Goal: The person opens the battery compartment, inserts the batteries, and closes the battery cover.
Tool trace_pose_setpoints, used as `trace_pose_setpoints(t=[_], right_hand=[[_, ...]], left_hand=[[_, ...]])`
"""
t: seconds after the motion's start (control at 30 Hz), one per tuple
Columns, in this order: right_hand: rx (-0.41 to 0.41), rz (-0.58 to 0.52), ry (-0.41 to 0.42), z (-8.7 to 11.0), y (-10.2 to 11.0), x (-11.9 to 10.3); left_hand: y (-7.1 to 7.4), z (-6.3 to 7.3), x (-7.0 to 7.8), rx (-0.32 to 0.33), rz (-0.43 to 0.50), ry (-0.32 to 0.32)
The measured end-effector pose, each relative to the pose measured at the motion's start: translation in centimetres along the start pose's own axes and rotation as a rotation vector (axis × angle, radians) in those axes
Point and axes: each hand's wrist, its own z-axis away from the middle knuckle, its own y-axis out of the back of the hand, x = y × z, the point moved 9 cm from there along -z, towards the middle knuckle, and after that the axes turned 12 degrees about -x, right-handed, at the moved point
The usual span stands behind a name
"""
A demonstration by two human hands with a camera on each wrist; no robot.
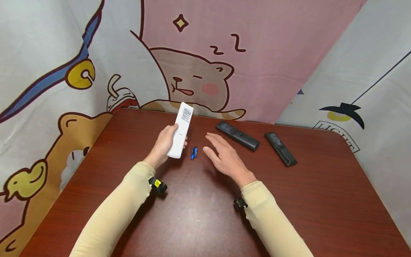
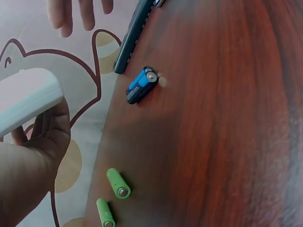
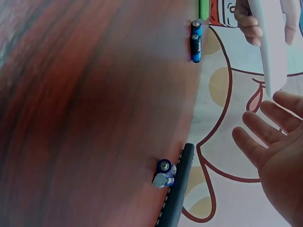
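Nearest us, our right hand (image 1: 226,159) hovers over the desk (image 1: 199,217), fingers loosely spread, holding nothing; sweeping low, it could send the two blue batteries (image 1: 193,153) rolling. Our left hand (image 1: 163,142) grips the white remote (image 1: 181,132) above the desk, left of its middle; a loosened grip could drop it. Its long axis runs away from us, the far end pointing slightly right toward the far edge. A black remote (image 1: 238,136) lies near that edge.

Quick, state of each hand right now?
Left hand: closed, holding the white remote.
Right hand: open, holding nothing.
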Motion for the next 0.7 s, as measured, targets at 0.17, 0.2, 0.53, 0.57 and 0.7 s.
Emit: trace_pose_setpoints(t=[0.17,0.2,0.53,0.57,0.7], right_hand=[[0.003,-0.003,0.018,-0.2,-0.2,-0.4],[0.003,-0.005,0.021,-0.2,-0.2,-0.5],[0.026,-0.022,0.081,-0.6,-0.4,-1.6],[0.031,-0.023,0.086,-0.6,-0.4,-1.7],[0.042,-0.029,0.102,-0.5,-0.4,-2.1]], left_hand=[[-0.5,0.0,-0.2,-0.001,-0.004,0.002],[-0.6,0.0,-0.2,-0.001,0.003,0.002],[-1.9,0.0,0.0,0.02,0.034,-0.036],[-2.1,0.0,0.0,0.022,0.04,-0.043],[-2.5,0.0,0.1,0.024,0.06,-0.061]])
